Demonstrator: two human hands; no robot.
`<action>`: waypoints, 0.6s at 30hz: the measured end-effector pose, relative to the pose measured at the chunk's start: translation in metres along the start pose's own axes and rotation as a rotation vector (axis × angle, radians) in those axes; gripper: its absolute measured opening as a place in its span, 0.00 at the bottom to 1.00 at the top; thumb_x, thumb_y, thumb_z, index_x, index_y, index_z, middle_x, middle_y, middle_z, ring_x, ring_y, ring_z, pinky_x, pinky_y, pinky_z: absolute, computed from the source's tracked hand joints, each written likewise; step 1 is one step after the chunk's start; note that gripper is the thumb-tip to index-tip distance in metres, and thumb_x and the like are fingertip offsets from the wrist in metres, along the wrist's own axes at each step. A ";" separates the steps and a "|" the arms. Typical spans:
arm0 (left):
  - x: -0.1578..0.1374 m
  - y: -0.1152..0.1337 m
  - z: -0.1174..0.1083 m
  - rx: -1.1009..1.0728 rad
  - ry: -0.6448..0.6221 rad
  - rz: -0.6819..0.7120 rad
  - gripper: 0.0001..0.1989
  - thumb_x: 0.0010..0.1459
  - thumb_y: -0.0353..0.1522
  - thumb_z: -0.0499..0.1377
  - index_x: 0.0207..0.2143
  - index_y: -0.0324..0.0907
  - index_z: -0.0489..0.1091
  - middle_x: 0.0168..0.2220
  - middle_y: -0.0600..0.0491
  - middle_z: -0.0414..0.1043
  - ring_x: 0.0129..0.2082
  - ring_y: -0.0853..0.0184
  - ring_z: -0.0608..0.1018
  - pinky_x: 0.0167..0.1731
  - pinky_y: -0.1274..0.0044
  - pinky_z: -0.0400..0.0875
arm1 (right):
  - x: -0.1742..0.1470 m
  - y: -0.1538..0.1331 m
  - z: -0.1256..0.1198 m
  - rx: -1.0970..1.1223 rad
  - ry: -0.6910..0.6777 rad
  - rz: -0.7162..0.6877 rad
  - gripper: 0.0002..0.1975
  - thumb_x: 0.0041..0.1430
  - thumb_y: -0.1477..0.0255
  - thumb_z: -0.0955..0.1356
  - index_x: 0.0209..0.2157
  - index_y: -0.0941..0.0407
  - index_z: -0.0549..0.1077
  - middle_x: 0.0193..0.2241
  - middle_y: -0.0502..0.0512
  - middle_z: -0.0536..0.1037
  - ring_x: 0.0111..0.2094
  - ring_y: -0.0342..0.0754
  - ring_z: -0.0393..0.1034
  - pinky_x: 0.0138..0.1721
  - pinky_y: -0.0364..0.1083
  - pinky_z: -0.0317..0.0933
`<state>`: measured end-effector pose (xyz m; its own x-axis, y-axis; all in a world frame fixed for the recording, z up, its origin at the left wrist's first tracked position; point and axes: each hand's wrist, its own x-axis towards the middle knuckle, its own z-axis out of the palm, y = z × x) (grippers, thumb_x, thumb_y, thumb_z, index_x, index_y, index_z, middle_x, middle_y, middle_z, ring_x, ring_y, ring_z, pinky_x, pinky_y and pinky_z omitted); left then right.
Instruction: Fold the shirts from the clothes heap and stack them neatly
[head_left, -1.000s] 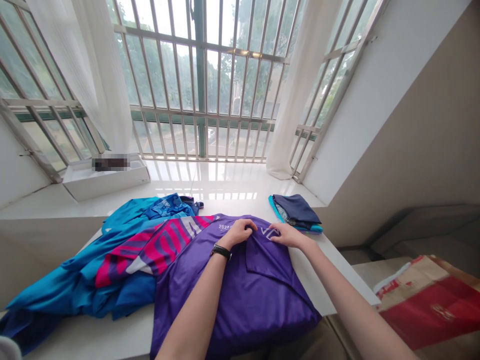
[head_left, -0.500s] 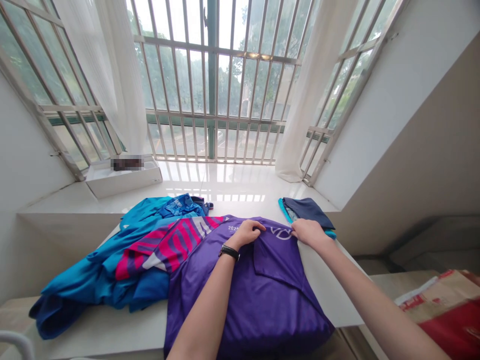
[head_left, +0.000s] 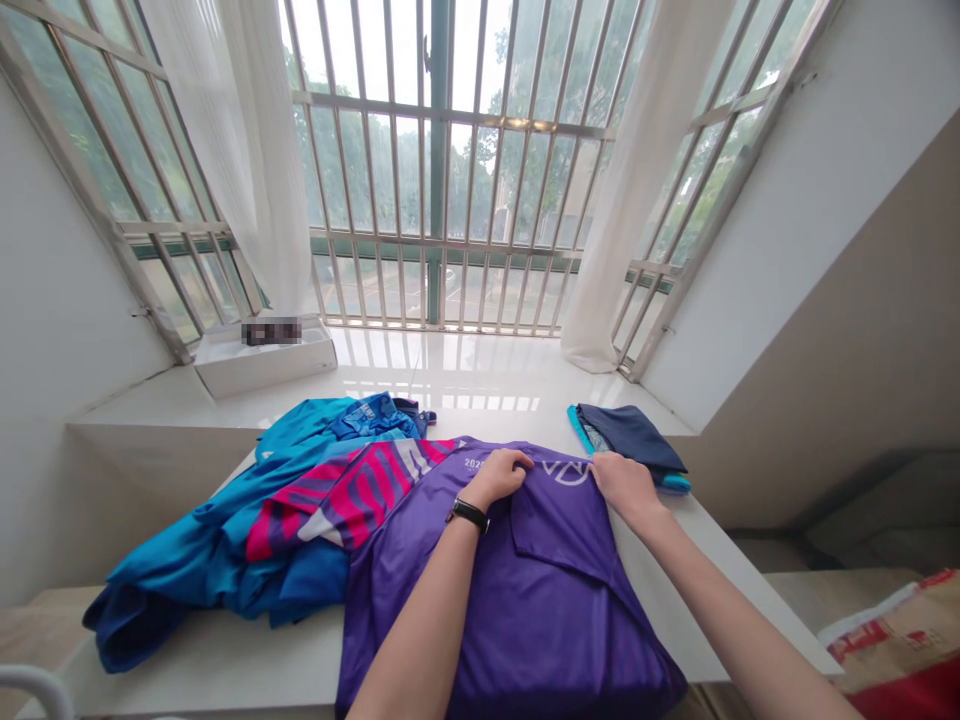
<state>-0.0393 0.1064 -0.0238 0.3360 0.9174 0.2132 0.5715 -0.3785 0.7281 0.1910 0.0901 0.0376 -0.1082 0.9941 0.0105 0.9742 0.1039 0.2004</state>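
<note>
A purple sports T-shirt (head_left: 555, 600) with a pink striped sleeve lies spread over the white table, its right side folded inward. My left hand (head_left: 499, 475), with a black watch at the wrist, pinches the folded sleeve's fabric near the middle of the shirt. At the shirt's upper right edge, beside a white printed logo, my right hand (head_left: 622, 482) grips the cloth with closed fingers. Under and left of the pink sleeve is a heap of blue shirts (head_left: 225, 530). A folded dark navy and turquoise garment stack (head_left: 637, 440) sits just beyond my right hand.
The white table (head_left: 720, 590) meets a glossy window ledge (head_left: 495, 365). On the ledge stands an open white box (head_left: 266, 370) with blurred contents. White curtains (head_left: 600, 230) hang before a barred window. A red and tan bag (head_left: 900, 640) is at lower right.
The camera view has shifted a little, so everything sits slightly further right. Both hands keep their hold on the purple T-shirt, whose fold looks nearly the same.
</note>
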 end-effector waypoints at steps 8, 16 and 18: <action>-0.004 0.002 0.000 0.143 -0.031 -0.028 0.21 0.53 0.24 0.53 0.44 0.44 0.80 0.45 0.51 0.80 0.48 0.61 0.79 0.53 0.72 0.71 | -0.084 0.012 0.068 0.443 0.176 0.220 0.24 0.65 0.55 0.57 0.50 0.55 0.72 0.47 0.61 0.78 0.37 0.53 0.76 0.38 0.49 0.67; -0.009 0.012 -0.002 0.265 -0.003 -0.065 0.20 0.56 0.27 0.53 0.48 0.44 0.76 0.48 0.48 0.78 0.48 0.57 0.77 0.52 0.68 0.71 | -0.141 0.009 0.095 0.729 0.117 0.251 0.31 0.49 0.40 0.64 0.40 0.50 0.76 0.38 0.59 0.79 0.36 0.56 0.75 0.40 0.52 0.68; -0.011 0.014 -0.001 0.297 0.032 -0.065 0.21 0.58 0.30 0.54 0.54 0.41 0.72 0.51 0.45 0.75 0.52 0.55 0.74 0.55 0.65 0.68 | -0.141 0.007 0.096 0.733 0.113 0.247 0.31 0.48 0.39 0.65 0.41 0.49 0.76 0.40 0.60 0.79 0.39 0.58 0.76 0.41 0.53 0.69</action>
<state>-0.0361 0.0917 -0.0153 0.2707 0.9424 0.1964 0.7864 -0.3341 0.5195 0.2325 -0.0460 -0.0567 0.1475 0.9859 0.0785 0.8505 -0.0859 -0.5189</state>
